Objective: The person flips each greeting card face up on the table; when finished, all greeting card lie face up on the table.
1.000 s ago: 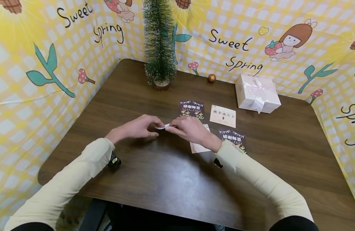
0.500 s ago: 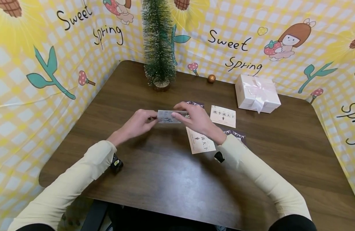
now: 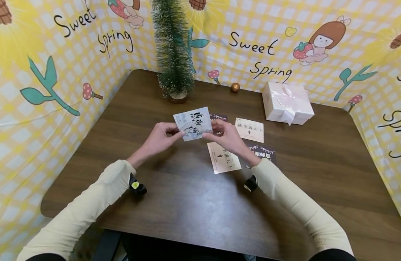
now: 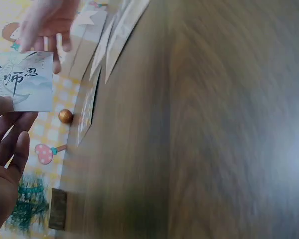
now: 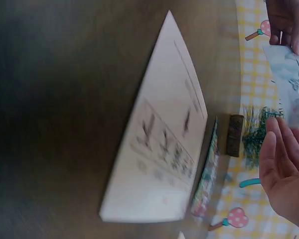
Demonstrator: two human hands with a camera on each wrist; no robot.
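A pale blue-grey greeting card [image 3: 194,121] with black brush lettering is held up above the table, tilted toward the head camera. My left hand [image 3: 160,138] pinches its left edge, thumb in front. On the opposite edge, my right hand [image 3: 229,137] grips it with thumb and fingers. The left wrist view shows the lettered face of the card [image 4: 34,92] between both hands. Below the right hand lies a cream card [image 3: 222,161]. A purple card [image 3: 218,117] is partly hidden behind that hand, and another purple card [image 3: 263,153] lies beside its wrist.
Another cream card [image 3: 250,130] lies on the brown wooden table [image 3: 174,203]. A white gift box [image 3: 286,103] with a pink ribbon stands at the back right. Farther back are a small artificial tree [image 3: 174,65] and a gold ball [image 3: 235,87], near a yellow checked cloth backdrop [image 3: 220,21].
The held card has gone from nearly edge-on to its lettered face tilting up into view. Both hands have risen slightly, and the right hand has moved right to the card's edge.
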